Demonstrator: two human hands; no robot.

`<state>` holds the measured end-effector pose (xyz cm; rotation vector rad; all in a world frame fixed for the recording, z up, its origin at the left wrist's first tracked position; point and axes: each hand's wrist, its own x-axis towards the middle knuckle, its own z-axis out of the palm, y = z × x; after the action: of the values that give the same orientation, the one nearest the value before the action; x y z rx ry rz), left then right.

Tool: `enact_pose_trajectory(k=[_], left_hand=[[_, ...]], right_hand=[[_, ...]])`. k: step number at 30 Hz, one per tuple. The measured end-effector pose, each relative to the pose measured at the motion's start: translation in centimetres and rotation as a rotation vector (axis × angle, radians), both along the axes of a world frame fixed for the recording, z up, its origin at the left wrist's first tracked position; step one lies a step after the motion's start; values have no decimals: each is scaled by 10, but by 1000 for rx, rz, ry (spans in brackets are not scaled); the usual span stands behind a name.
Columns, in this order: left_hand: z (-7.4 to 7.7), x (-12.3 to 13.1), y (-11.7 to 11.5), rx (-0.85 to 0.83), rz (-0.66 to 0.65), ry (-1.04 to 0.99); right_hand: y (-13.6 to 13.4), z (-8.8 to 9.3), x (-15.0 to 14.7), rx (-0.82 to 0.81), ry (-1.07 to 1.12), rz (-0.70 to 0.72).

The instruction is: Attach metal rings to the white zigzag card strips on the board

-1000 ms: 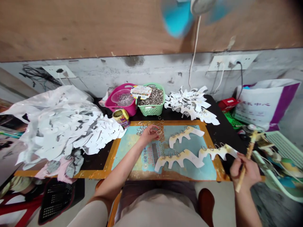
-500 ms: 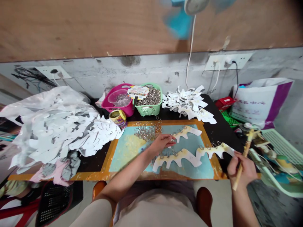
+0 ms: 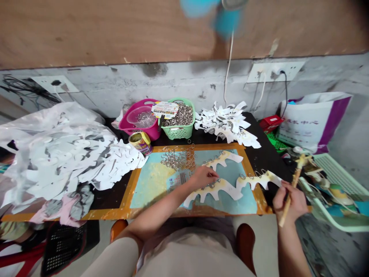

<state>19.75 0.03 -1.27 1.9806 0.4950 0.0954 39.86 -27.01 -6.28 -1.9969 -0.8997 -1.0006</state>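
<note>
My left hand [image 3: 203,177] rests with fingers curled on the near white jagged card cut-out [image 3: 225,189], at the metal rings along its top edge; what it pinches is too small to make out. A second cut-out [image 3: 223,158] lies just beyond it and a third [image 3: 259,179] to the right. Loose metal rings [image 3: 176,158] are heaped on the blue mat [image 3: 150,181]. My right hand [image 3: 288,202] is closed round a wooden stick [image 3: 290,194] at the table's right front corner.
A green basket [image 3: 180,124] of rings and a pink basket [image 3: 141,120] stand at the back, with a yellow tape roll [image 3: 140,141] in front. White cut-outs pile up at the left [image 3: 75,157] and back [image 3: 227,125]. A white and purple bag [image 3: 313,123] stands right.
My left hand has come from the ring heap down and right onto the near cut-out. The right hand has kept hold of the stick.
</note>
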Motion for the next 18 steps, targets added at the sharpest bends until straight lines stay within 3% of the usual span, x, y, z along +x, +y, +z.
enact_pose_trajectory(k=[15,18], left_hand=[[-10,18,-6,358,-78,-5],[-5,11,-9,400,-42,-54]], right_hand=[[-1,-2,-2,-10,53,-57],[-2,7,-9,-16,149,-104]])
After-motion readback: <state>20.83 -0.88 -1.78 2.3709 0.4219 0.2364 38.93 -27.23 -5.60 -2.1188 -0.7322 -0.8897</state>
